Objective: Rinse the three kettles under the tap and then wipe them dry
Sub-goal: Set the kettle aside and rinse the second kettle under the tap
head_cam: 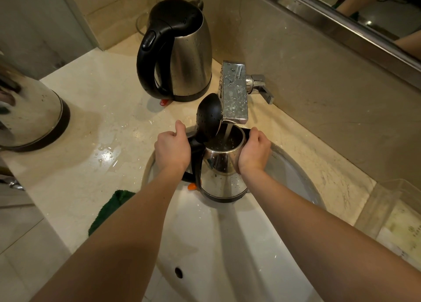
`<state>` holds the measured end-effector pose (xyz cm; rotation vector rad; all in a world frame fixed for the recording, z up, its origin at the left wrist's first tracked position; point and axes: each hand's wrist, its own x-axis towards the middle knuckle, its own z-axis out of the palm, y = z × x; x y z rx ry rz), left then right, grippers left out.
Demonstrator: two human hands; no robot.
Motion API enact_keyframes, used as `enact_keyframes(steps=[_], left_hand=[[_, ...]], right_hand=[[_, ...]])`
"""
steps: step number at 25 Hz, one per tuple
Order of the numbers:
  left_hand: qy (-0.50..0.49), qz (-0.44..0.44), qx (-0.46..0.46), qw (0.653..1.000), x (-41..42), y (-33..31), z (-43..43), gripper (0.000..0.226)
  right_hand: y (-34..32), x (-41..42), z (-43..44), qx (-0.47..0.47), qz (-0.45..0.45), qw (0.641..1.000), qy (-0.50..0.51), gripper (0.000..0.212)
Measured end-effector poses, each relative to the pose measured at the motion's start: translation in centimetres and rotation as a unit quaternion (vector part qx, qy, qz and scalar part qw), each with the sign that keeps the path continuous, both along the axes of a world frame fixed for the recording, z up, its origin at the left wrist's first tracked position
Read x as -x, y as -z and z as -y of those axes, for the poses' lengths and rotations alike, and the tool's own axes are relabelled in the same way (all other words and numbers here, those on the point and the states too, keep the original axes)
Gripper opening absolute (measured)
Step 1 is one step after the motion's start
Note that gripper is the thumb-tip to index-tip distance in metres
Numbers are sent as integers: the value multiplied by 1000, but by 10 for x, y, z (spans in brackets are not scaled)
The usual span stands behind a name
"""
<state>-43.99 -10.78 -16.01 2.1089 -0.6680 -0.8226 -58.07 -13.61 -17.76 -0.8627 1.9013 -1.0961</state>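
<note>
Both hands hold the near kettle (222, 171) upright over the sink (205, 244), just under the tap (234, 94). The left hand (172, 146) is on the kettle's left, fingers curled round the black handle (196, 162), thumb raised above it. The right hand (254, 151) is on the opposite side, cupping the steel body just below the rim, fingers wrapped round the far side. The kettle sits between the two hands, its open mouth facing up. Its black lid (209, 117) stands tipped up and back, touching or nearly touching the left side of the tap's spout. A stream of water (227, 130) falls from the spout into the mouth. Drops cling to the steel wall, and an orange tab (192, 186) shows at the foot of the handle. The back kettle (180, 50) stands upright on the worktop (91, 110) behind the sink and left of the tap, lid closed, handle turned to the left, beaded with drops. The left kettle (29, 114) stands at the picture's left edge, only its lower body and dark base in view, well apart from both hands. A puddle (106, 155) shines on the worktop between it and the sink. A green cloth (109, 210) lies at the worktop's front edge, under the left forearm. A clear box (387, 210) sits to the right of the sink.
</note>
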Motion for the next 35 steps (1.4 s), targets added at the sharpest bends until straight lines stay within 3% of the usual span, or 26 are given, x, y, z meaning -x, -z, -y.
enact_keyframes(steps=[35], left_hand=[[3,-6,-8,1000,0,2,-1,52]], right_hand=[[1,1,0,-3,2,1000,-6,38]])
